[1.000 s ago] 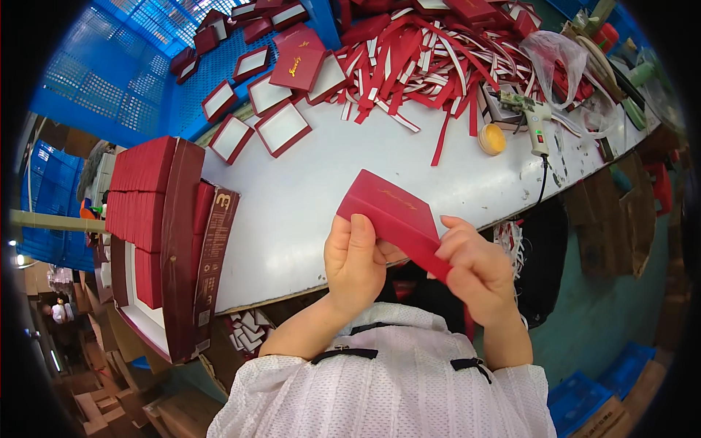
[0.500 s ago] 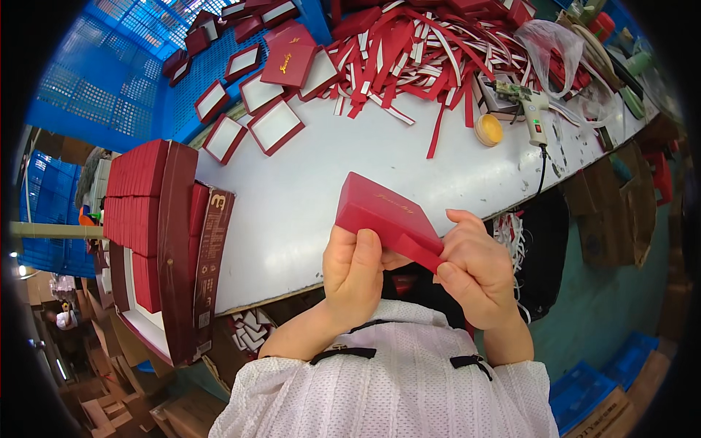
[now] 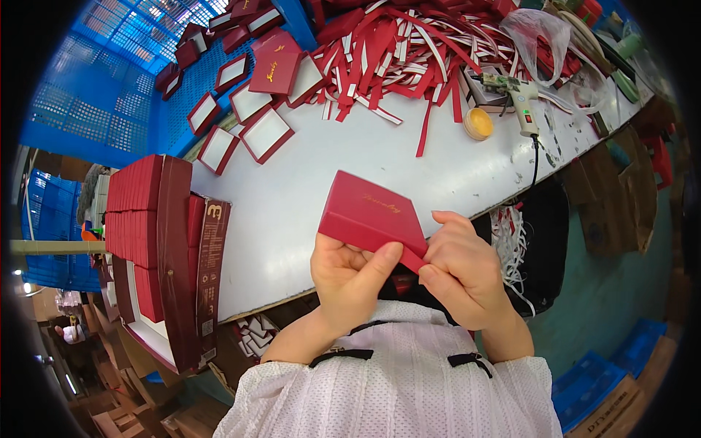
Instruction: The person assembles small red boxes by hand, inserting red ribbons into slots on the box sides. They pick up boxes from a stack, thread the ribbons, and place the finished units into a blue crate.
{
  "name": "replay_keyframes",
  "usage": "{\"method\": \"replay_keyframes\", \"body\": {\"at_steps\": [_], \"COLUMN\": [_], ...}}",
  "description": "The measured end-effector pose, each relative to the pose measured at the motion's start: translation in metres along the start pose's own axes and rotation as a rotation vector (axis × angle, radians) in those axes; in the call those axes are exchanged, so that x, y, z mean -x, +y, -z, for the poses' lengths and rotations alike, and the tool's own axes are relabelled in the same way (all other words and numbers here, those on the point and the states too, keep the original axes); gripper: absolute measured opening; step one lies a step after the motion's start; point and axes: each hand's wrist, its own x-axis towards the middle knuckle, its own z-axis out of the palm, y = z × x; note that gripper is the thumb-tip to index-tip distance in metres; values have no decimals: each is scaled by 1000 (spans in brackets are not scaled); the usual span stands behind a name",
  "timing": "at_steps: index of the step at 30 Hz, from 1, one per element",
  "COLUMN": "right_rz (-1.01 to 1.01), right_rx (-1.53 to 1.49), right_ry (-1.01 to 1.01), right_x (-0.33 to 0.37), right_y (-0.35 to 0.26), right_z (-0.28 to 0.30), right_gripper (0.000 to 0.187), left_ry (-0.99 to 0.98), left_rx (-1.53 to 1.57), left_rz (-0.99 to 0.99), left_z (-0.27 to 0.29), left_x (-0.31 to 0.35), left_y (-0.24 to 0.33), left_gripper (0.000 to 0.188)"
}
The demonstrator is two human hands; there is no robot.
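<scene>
A red gift box (image 3: 372, 208) with gold lettering on top is tilted in front of my chest. My left hand (image 3: 347, 285) grips it from below, fingers under the base and thumb on the near side wall. At its near right corner a short red ribbon strip (image 3: 413, 260) sticks out. My right hand (image 3: 467, 270) pinches that strip between thumb and curled fingers, beside the box. What lies under the box is hidden by it.
A carton (image 3: 175, 270) packed with red boxes stands left on the white table (image 3: 270, 212). Open box parts (image 3: 267, 136), a blue crate (image 3: 95, 102) and a heap of red ribbons (image 3: 394, 58) fill the back. A glue gun (image 3: 524, 106) and yellow tin (image 3: 478, 124) lie right.
The box has shifted slightly left in my hands. My left thumb has slid along its side wall toward the strip; my right hand still pinches the strip.
</scene>
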Motion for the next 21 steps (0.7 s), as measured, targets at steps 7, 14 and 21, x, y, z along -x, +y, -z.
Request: {"method": "replay_keyframes", "body": {"at_steps": [7,14,21], "right_rz": [-86,-285,-314], "right_rx": [29,10,-149], "right_ry": [6,-3,78], "right_x": [0,3,13], "right_y": [7,14,30], "right_z": [6,7,28], "right_gripper": [15,11,21], "left_ry": [154,127,160], "left_rx": [123,230,820], "left_rz": [131,159,316], "left_z": [-1,1,16], "left_x": [-9,-8,-13], "left_y": [-1,0,4], "left_gripper": [26,26,22]}}
